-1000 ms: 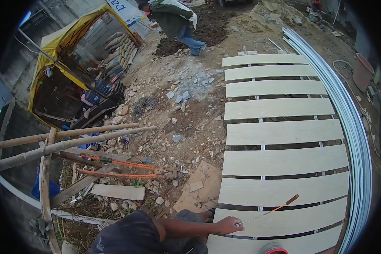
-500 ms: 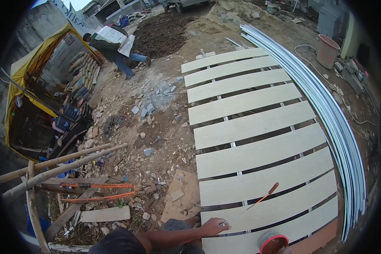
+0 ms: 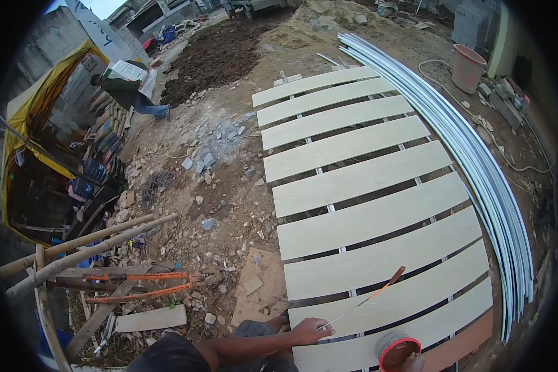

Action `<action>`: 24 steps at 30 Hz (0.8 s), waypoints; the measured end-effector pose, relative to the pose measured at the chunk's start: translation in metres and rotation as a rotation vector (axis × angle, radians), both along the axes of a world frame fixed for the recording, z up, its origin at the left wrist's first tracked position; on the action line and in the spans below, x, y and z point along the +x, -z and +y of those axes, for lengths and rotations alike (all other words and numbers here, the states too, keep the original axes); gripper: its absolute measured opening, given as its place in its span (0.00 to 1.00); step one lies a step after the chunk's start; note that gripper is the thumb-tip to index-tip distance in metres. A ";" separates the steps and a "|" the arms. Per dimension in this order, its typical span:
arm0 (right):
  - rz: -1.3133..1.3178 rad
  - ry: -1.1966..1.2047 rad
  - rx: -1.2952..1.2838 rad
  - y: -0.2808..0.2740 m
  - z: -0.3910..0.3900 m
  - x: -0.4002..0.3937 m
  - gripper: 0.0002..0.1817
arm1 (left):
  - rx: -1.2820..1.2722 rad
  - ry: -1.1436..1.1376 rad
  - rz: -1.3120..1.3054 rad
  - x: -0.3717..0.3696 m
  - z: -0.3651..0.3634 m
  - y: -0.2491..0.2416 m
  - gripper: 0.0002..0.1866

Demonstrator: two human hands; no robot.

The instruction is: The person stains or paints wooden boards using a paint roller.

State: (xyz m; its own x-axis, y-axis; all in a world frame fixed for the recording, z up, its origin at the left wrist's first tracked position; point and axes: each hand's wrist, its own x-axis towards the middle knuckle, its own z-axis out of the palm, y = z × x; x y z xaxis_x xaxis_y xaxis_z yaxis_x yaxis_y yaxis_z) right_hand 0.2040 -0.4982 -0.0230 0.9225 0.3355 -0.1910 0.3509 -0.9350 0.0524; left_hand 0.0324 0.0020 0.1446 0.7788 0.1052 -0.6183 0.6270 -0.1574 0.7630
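Note:
My left hand (image 3: 312,332) is closed on the near end of a thin metal rod (image 3: 356,305), whose orange-brown far end (image 3: 397,274) points up and right over the pale boards (image 3: 378,291). At the bottom edge, my right hand (image 3: 414,362) is partly cut off, its fingers on the rim of a red-rimmed bucket (image 3: 384,352) with brown contents. Several pale boards lie in a row, with gaps between them, across thin metal supports. A reddish-brown board (image 3: 462,346) lies nearest, beside the bucket.
Long metal profiles (image 3: 477,167) curve along the boards' right side. A pink bucket (image 3: 468,69) stands behind them. Bamboo poles (image 3: 93,248), orange-painted bars (image 3: 139,295) and rubble are at left. A person (image 3: 127,87) carries white sheets near a yellow tarp (image 3: 28,111).
The person with the sheets has moved left. The view has shifted slightly, so the boards sit a little further left. More of my right hand shows at the bucket's rim.

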 end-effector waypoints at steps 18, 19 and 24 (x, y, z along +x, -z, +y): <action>0.167 0.253 0.029 -0.081 0.063 0.014 0.16 | -0.007 -0.034 0.000 -0.013 0.007 0.012 0.27; 0.175 0.265 0.033 -0.089 0.071 0.012 0.16 | -0.010 -0.030 0.003 -0.013 0.008 0.013 0.27; 0.273 0.311 -0.115 -0.129 0.088 0.017 0.13 | -0.006 -0.026 -0.010 -0.008 0.012 0.007 0.27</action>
State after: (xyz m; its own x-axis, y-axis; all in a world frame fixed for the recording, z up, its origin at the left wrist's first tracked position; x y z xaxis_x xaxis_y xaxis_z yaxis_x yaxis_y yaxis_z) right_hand 0.2210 -0.4097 0.1060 0.8866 0.0116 -0.4624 0.0688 -0.9919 0.1070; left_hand 0.0239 0.0144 0.1373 0.7822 0.1215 -0.6111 0.6230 -0.1368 0.7702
